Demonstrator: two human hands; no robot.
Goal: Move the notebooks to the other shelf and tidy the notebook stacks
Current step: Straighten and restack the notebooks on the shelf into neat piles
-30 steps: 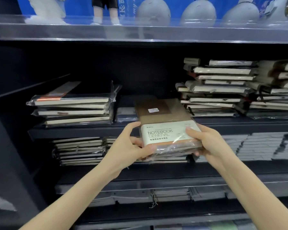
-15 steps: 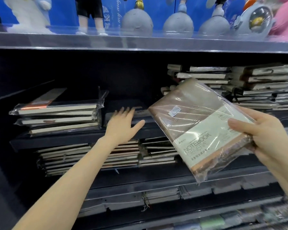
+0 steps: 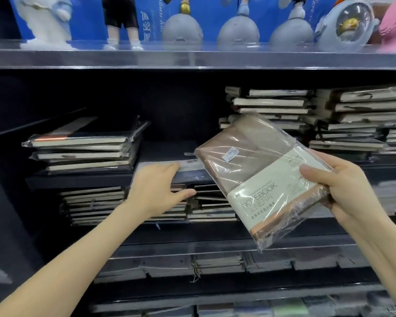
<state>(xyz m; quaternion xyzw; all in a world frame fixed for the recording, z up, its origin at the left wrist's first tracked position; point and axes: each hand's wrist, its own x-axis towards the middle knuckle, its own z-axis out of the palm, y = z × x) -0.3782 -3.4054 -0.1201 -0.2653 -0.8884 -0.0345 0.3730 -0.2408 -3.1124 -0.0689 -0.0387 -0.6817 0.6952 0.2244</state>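
My right hand (image 3: 350, 191) grips the lower right corner of a brown plastic-wrapped notebook (image 3: 249, 170) with a pale "NOTEBOOK GENERAL" band, held tilted in front of the shelves. My left hand (image 3: 156, 188) clasps the front edge of a flat wrapped notebook (image 3: 188, 164) lying on the middle shelf (image 3: 78, 179), fingers on top and thumb below the shelf lip. A short stack of wrapped notebooks (image 3: 82, 149) sits at the left of that shelf. Taller uneven stacks (image 3: 306, 117) fill its right side.
Notebook stacks (image 3: 96, 202) lie on the shelf below, and more rows (image 3: 215, 264) sit lower still. A clear top shelf (image 3: 192, 58) carries figurines (image 3: 238, 30) before a blue backing. A dark side panel (image 3: 7, 202) bounds the left.
My left hand let go of the brown notebook, reached to the middle shelf and closed on the flat notebook's edge. My right hand swung the brown notebook right and tilted it.
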